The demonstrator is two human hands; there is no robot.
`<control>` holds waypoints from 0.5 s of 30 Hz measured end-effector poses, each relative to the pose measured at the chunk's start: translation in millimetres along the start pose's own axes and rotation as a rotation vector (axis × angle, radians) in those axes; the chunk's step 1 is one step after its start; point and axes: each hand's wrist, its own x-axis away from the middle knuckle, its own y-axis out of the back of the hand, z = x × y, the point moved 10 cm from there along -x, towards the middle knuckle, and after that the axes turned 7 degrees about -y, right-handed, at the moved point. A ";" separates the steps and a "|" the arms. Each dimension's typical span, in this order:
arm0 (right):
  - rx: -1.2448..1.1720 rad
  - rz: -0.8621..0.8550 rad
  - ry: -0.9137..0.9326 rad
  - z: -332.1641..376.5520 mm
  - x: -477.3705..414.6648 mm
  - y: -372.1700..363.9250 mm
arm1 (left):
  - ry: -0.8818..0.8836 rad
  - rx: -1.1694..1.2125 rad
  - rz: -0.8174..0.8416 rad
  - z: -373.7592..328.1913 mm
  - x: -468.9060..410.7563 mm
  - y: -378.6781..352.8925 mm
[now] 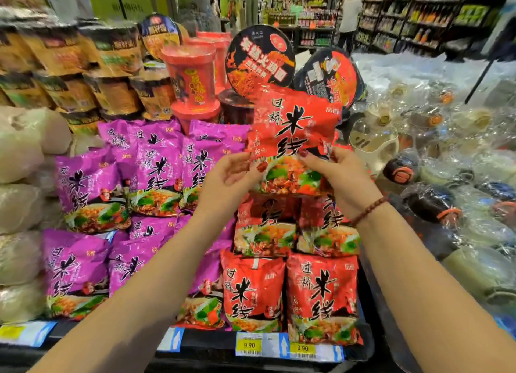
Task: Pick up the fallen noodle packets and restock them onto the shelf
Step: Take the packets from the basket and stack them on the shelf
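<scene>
A red noodle packet (293,132) is held upright in the air above the red stack. My left hand (231,177) pinches its lower left edge with the thumb on the front. My right hand (335,171) grips its lower right part, thumb on the front. Below it, red packets (321,294) lie in rows on the sloped shelf (212,342), and purple packets (92,188) fill the shelf's left and middle.
Red cup noodles (191,76) and black bowl noodles (259,60) stand behind the packets. Brown bowl packs (69,65) are stacked at the back left, pale bags (19,155) at the left. Plastic-wrapped goods (446,163) crowd the right. Price tags (248,344) line the shelf's front edge.
</scene>
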 end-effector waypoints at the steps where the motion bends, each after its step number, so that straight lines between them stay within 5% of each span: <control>1: -0.007 -0.020 0.016 11.4 -14.9 7.0 | -0.070 -0.085 -0.018 0.9 -2.8 7.5; 6: 0.042 -0.075 0.010 34.0 -100.2 14.0 | -0.373 -0.790 0.141 22.2 -2.2 3.3; 15: 0.108 -0.149 0.018 31.0 -172.2 -13.3 | -0.280 -0.679 0.212 61.0 -12.3 -4.6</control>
